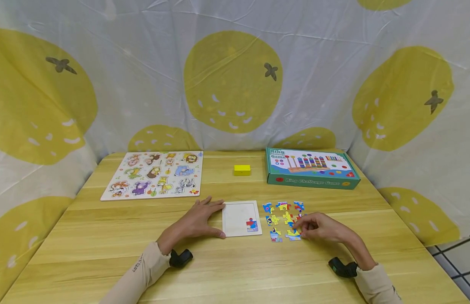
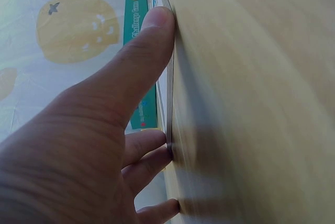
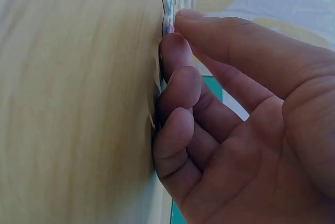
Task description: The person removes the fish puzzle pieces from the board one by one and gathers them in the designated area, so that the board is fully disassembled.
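Observation:
A square white puzzle board (image 1: 236, 218) lies flat on the table, one red and blue puzzle piece (image 1: 252, 225) in its lower right corner. At the board's left side rests my left hand (image 1: 199, 219), fingers spread, the thumb (image 2: 159, 21) and fingertips touching its edge. To the right of the board, colourful loose puzzle pieces (image 1: 273, 220) lie in rows. My right hand (image 1: 321, 228) is over their lower right part, thumb and index finger pinching a puzzle piece (image 1: 293, 236) at the table. Its other fingers (image 3: 175, 135) are curled, and they hide some pieces.
An animal peg puzzle (image 1: 170, 171) lies at the back left. Behind the board stands a yellow block (image 1: 242, 170). A green Ring Challenge Game box (image 1: 312, 169) is at the back right. Patterned cloth (image 1: 235, 80) hangs around the wooden table (image 1: 219, 270).

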Demonstrator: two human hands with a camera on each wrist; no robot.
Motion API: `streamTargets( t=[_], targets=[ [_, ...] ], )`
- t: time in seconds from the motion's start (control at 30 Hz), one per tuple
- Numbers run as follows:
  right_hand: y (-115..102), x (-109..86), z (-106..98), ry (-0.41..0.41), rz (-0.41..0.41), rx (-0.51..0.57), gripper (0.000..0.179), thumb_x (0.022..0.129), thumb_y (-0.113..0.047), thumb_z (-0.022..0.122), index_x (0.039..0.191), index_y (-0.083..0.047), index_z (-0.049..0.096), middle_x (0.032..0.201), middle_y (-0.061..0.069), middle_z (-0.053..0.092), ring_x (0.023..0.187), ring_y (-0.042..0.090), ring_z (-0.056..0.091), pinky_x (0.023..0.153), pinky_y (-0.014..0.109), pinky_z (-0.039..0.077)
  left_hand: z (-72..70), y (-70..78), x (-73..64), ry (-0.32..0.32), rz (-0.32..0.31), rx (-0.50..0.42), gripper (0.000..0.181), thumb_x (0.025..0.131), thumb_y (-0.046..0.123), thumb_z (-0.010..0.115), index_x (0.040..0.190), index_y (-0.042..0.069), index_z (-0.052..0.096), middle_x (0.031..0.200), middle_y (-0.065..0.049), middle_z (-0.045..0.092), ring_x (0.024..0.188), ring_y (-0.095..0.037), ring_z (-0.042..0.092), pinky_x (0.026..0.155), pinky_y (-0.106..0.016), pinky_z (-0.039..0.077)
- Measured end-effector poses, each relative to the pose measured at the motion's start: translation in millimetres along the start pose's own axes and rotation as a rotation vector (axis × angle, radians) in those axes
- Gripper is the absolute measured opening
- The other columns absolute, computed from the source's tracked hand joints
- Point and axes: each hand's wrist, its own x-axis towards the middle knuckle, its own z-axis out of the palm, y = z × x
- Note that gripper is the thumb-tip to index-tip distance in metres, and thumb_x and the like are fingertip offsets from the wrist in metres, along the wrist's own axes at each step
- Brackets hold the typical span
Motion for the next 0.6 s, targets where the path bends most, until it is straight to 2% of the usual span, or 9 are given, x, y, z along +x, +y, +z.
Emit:
streamTargets(
  t=[0.2,0.37,0.5,0.6],
  targets=[
    [-3,0.1,0,0.022,0.042,-0.001,0.019,0.091,-0.004,0.062,0.11,0.002,0.066,0.085,0.014,0.063,0.07,0.004,0.052,0.06,0.018,0.043,0.6,-0.9,0.1,-0.001,0.002,-0.002,0.091,0.071,0.059,0.076,0.143,0.012,0.047,0.151,-0.007,0.039,0.143,-0.043,0.018,0.111,-0.066,0.011],
    [-15,4.8,-1,0.123,0.091,-0.064,0.019,0.092,-0.008,0.062,0.11,-0.001,0.066,0.09,0.006,0.062,0.075,0.009,0.052,0.063,0.02,0.045,1.0,-1.9,0.6,-0.006,0.004,0.001,0.091,0.071,0.06,0.075,0.143,0.012,0.047,0.151,-0.007,0.039,0.143,-0.043,0.017,0.111,-0.066,0.011],
    [-23,18.0,5,0.192,0.047,-0.154,0.024,0.091,-0.012,0.066,0.113,-0.003,0.065,0.09,0.004,0.062,0.077,0.011,0.054,0.064,0.022,0.047,0.7,-2.1,0.8,-0.005,0.003,0.006,0.091,0.071,0.06,0.075,0.143,0.012,0.046,0.151,-0.007,0.039,0.143,-0.043,0.017,0.111,-0.066,0.011],
    [-28,30.9,12,0.207,0.005,-0.204,0.033,0.09,-0.014,0.068,0.12,-0.003,0.063,0.1,0.008,0.065,0.081,0.013,0.057,0.066,0.025,0.05,0.6,-1.9,1.1,-0.001,0.004,0.004,0.091,0.071,0.059,0.076,0.143,0.011,0.046,0.151,-0.007,0.039,0.143,-0.043,0.018,0.111,-0.066,0.011]
  ],
)
